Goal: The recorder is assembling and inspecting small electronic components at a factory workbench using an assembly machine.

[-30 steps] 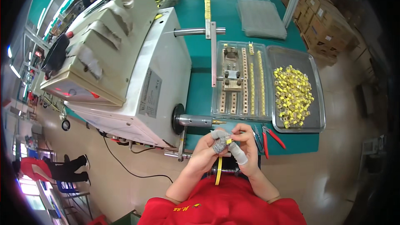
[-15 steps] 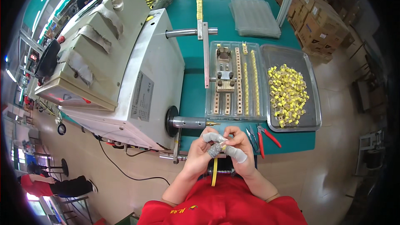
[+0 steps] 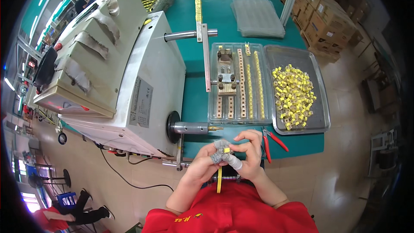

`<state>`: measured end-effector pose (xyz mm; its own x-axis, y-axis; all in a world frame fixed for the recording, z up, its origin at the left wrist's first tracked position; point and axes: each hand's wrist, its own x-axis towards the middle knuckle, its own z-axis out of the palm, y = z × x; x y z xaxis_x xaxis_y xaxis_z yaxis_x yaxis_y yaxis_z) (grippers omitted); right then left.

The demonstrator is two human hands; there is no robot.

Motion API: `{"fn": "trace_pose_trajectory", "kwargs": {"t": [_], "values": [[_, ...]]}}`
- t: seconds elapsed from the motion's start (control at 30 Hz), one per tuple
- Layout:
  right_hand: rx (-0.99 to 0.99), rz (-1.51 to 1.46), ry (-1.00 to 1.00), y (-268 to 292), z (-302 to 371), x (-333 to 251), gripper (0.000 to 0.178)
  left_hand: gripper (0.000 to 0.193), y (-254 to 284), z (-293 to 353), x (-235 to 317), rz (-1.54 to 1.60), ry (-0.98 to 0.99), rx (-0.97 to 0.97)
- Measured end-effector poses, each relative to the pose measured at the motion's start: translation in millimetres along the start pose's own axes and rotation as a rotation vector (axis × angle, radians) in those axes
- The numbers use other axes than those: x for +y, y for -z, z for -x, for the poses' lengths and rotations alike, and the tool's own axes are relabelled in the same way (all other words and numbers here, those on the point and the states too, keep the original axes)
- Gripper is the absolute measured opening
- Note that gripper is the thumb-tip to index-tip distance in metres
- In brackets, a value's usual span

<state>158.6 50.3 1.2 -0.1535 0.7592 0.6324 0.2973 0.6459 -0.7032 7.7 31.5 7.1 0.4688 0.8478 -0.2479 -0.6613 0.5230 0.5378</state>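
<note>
A small bobbin (image 3: 227, 150) with yellow tape around it sits between my fingers, just in front of the winding machine's spindle. My left hand (image 3: 202, 164) pinches it from the left with thumb and forefinger, both covered in grey wrapping. From the other side my right hand (image 3: 250, 159) meets it, the wrapped thumb below and a bent finger at its edge, the forefinger raised above. A strip of yellow tape (image 3: 219, 180) hangs below my hands. Fingers partly hide the bobbin.
The white machine (image 3: 151, 82) stands left, its grey spindle (image 3: 192, 127) reaching toward my hands. Beyond lie a clear tray (image 3: 268, 103) with bobbin rows and a metal tray (image 3: 321, 103) heaped with yellow bobbins. Red-handled cutters (image 3: 276, 141) lie beside my right hand. Clear trays (image 3: 258, 17) are stacked farther back.
The bobbin's yellow face now shows between my fingers. My right forefinger has lifted and my right hand has opened a little from the left. The view has shifted slightly.
</note>
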Motion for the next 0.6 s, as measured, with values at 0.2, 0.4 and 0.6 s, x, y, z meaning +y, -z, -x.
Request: {"fn": "trace_pose_trajectory", "kwargs": {"t": [0.2,0.4,0.6], "values": [[0.017,0.004,0.025,-1,5,7,0.03,0.017,-7,-1,-9,-0.262,-0.124,0.063],[-0.073,-0.402,-0.194,-2,9,5,0.022,0.014,-9,0,-2,-0.192,-0.108,0.05],[-0.095,-0.568,-0.267,-4,12,6,0.024,0.013,-6,1,-5,-0.203,-0.097,0.061]]}}
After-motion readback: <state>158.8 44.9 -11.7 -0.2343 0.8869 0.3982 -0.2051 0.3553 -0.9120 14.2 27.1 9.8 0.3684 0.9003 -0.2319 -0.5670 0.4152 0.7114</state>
